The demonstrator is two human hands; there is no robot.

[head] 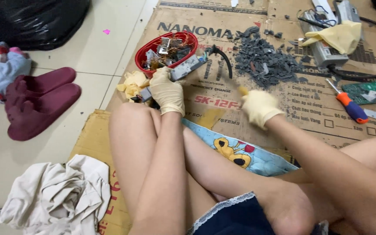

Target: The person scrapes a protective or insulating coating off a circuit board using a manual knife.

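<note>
I sit on flattened cardboard (283, 109) with bare legs drawn up. My left hand (167, 90), in a pale rubber glove, presses down on a small grey metal part (183, 68) beside a red basket (146, 50). My right hand (258, 105), also gloved, is blurred in motion and grips a tool by its yellowish handle (243, 90); the tool's head is not clear. A black cable (223, 56) curves from the metal part.
The red basket holds metal scraps. A heap of dark grey broken pieces (264, 61) lies beyond my right hand. An orange-and-blue screwdriver (349, 104), circuit board (366, 90), yellow glove (338, 37), maroon slippers (40, 100), white cloth (59, 196) and black bag (40, 19) surround me.
</note>
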